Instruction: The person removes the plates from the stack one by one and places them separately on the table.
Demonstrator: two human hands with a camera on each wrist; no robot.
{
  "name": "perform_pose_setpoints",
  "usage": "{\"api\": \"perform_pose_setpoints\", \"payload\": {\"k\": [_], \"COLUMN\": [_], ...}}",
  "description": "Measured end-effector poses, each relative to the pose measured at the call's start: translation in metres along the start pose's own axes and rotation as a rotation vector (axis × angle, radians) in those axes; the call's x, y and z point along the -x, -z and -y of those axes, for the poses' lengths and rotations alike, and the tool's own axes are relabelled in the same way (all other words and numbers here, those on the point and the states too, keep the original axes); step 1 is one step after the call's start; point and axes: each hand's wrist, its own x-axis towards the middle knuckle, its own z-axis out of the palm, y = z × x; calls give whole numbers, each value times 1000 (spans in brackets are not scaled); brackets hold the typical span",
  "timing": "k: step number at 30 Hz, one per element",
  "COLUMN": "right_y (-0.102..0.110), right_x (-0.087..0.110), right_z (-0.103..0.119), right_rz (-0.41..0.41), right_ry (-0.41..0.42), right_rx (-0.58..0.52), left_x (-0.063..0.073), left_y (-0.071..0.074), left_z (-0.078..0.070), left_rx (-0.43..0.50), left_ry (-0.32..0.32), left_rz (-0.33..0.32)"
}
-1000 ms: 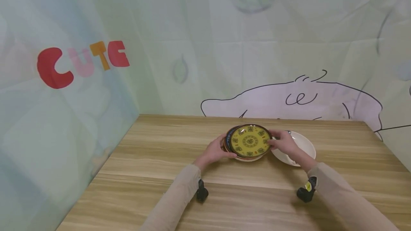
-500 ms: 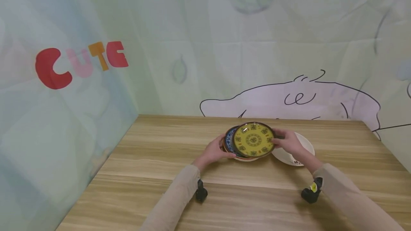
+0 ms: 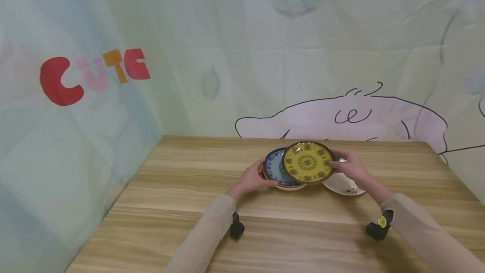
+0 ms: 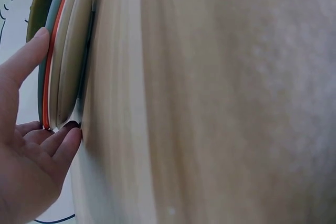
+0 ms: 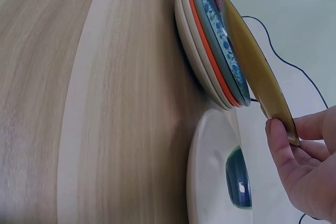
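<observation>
My right hand (image 3: 354,168) pinches the right rim of a yellow patterned plate (image 3: 307,162), thumb on one face and fingers on the other. That plate is tilted above the right part of a plate stack. On top of the stack lies a blue floral plate (image 3: 273,168); beneath it an orange-rimmed plate (image 5: 211,51) and cream plates (image 5: 191,43) show in the right wrist view. My left hand (image 3: 253,179) grips the stack's left edge, thumb near the top rim and fingers below. Whether the stack touches the table I cannot tell.
A white plate (image 3: 342,186) with a small floral print lies right of the stack, partly under my right hand. The right wrist view shows a dark blue-green patch (image 5: 239,179) on it. The wooden table (image 3: 212,159) meets a printed curtain (image 3: 189,75) behind.
The yellow plate has slid right and up off the blue plate in my right hand, uncovering more blue. My left hand has stayed on the stack.
</observation>
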Motion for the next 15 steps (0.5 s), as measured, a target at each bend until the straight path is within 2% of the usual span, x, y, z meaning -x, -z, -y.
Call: {"api": "perform_pose_setpoints", "payload": {"k": [7,15], "right_y": [11,26], "right_x": [8,19], "right_z": [1,-12], "right_rz": [-9,-38], "right_ry": [-10,1], "right_rx": [9,-9], "left_x": [-1,-1], "left_y": [-1,-1], "left_z": [2,1], "left_rx": [8,10], "left_ry": [-1,13], "left_rz": [-12,-4]}}
